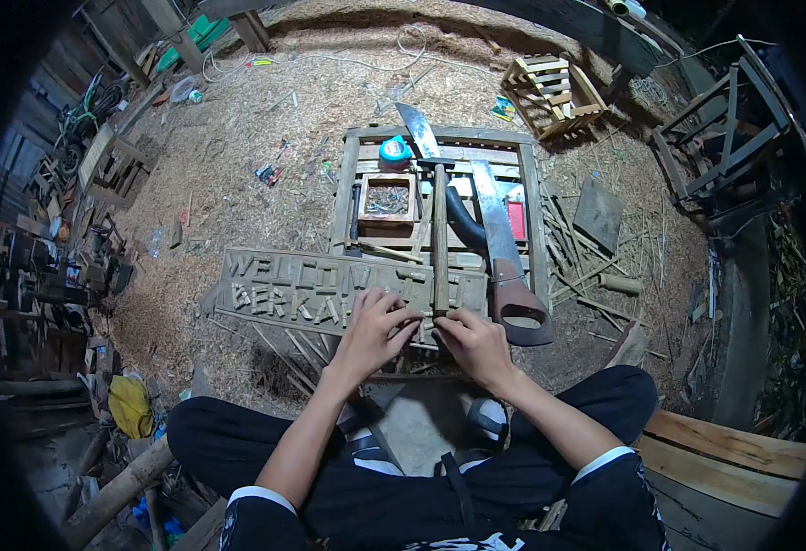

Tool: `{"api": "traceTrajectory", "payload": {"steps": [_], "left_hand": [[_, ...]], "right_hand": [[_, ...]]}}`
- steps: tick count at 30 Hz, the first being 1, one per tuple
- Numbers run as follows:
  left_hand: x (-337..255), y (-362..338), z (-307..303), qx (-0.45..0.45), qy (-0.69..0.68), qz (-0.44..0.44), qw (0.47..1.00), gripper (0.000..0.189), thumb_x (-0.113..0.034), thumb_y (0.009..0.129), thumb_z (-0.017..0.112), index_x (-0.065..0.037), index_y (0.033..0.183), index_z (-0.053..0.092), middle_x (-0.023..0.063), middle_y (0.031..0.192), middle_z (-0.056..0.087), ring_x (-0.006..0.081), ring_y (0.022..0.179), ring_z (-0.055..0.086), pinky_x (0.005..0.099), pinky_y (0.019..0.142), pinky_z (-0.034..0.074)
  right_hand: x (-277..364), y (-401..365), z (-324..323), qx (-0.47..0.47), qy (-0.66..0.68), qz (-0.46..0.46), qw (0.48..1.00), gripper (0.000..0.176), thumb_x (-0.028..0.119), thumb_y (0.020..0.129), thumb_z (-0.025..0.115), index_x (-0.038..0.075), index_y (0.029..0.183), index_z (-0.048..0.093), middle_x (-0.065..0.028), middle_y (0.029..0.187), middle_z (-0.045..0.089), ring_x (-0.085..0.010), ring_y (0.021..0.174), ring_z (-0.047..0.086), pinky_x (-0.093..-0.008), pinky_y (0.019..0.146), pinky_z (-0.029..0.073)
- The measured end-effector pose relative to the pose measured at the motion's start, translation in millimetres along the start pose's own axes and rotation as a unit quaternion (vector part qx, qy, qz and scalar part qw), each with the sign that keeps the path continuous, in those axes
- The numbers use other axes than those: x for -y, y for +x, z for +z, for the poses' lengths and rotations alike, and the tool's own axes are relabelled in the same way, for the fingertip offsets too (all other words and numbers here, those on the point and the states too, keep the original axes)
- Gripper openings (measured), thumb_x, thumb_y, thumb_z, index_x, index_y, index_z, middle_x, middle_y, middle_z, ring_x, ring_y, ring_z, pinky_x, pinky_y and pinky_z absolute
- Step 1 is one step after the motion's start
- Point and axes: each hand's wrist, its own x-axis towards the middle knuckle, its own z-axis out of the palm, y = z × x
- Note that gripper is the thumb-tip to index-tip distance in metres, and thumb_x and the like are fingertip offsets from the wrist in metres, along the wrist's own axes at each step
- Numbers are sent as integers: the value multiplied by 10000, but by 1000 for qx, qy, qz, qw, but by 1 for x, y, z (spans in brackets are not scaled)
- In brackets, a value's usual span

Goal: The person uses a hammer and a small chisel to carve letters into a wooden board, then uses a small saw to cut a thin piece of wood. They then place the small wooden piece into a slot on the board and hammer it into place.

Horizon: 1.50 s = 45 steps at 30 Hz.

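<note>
A wooden sign board point(229, 292) with raised letters made of small wood pieces lies across the near side of a slatted wooden frame. My left hand point(371, 335) rests over the board's lower edge, its thumb and fingers brought together. Just right of it, my right hand point(473, 343) pinches near the end of the hammer handle. Whatever small piece either hand holds is too small to make out. The hammer point(440, 230) lies lengthwise over the board between my hands. Close to my right hand is a handsaw point(498, 220) with a brown handle.
On the slatted frame point(341, 202) are a box of nails point(389, 199), a blue tape measure point(395, 152), a machete blade point(417, 129) and a red item point(517, 220). A wooden crate point(554, 96) stands at the back right. Sticks and a flat board point(596, 216) lie to the right.
</note>
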Motion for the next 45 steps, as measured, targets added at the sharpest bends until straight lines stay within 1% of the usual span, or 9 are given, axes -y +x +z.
{"api": "traceTrajectory", "payload": {"steps": [2,7,16,23,26,28,32,39,45], "left_hand": [[2,0,1,-7,-4,-9,1000,197,-164,877,792,-129,1071,792,63,983,651,279,1037,579,425,999,407],[2,0,1,-7,-3,-12,1000,186,-154,890,781,-119,1073,789,68,983,654,283,1043,579,424,997,409],[3,1,-2,0,-10,-19,1000,178,-157,904,774,-115,1076,789,72,990,658,285,1044,576,430,1001,411],[8,0,-2,-9,-16,-25,1000,189,-154,901,775,-115,1085,790,72,1006,664,280,1071,580,432,1006,413],[10,2,-4,-17,-18,-30,999,185,-156,894,778,-115,1073,793,69,1012,670,275,1071,587,434,1008,412],[10,6,-8,-23,-24,-30,999,182,-159,891,779,-115,1066,793,68,1015,672,275,1068,591,434,1008,413],[13,10,-7,-31,-28,-27,999,171,-162,894,776,-94,1050,777,73,1029,670,279,1088,596,444,1038,408],[18,20,-10,-49,-25,-33,998,179,-147,898,767,-90,1067,775,71,1065,676,280,1118,593,436,1043,407],[33,40,-15,-90,-27,-75,993,204,-149,909,756,-70,1097,767,94,1111,686,304,1156,610,456,1050,415]], "right_hand": [[1,1,1,8,1,3,1000,177,145,884,771,76,1043,735,-83,971,698,-305,866,723,-421,699,580],[1,3,1,-6,3,-7,1000,141,136,873,772,75,996,739,-76,923,690,-297,804,718,-418,664,566],[3,5,-2,8,11,11,1000,133,169,901,777,75,987,739,-81,929,690,-309,803,719,-424,661,570],[-1,7,-10,22,25,10,999,161,169,885,797,73,1002,742,-81,942,700,-309,812,723,-424,667,578],[-5,15,-24,29,29,2,999,185,155,866,813,73,1016,746,-85,961,713,-307,832,726,-420,673,580],[-9,21,-30,2,20,7,1000,211,143,843,832,75,1025,749,-91,976,723,-309,845,727,-418,675,579],[-7,36,-39,-4,9,-11,1000,225,143,826,844,66,1013,745,-85,942,706,-304,827,711,-416,682,580],[-8,57,-32,-4,10,-38,999,222,151,837,836,65,1018,742,-82,951,697,-290,863,704,-411,687,578],[-7,91,-24,4,2,-35,999,189,166,873,824,72,1025,764,-80,967,716,-284,863,701,-399,701,574]]}}
